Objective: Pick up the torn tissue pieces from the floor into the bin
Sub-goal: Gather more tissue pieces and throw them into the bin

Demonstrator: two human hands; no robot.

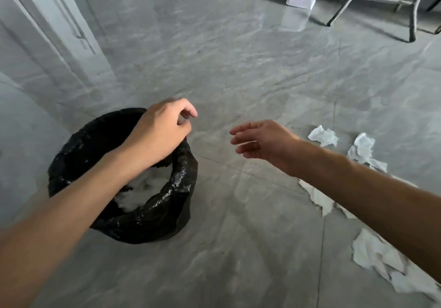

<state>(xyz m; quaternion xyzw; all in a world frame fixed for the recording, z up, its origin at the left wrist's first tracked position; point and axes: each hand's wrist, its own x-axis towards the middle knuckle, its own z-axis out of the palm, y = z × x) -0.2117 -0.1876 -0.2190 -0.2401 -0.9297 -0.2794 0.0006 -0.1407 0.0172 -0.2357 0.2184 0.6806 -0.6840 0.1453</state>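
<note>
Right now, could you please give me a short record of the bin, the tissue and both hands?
Bin: round bin lined with black plastic bag, white tissue inside
Floor: several torn white tissue pieces on the grey tiles, right of the bin
Left hand: fingers curled over the bin's far rim; grip unclear
Right hand: fingers straight, empty, between bin and pieces

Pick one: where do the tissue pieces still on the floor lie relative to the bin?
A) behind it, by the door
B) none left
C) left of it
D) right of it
D: the white torn tissue pieces are scattered on the floor to the right of the black-lined bin.
</note>
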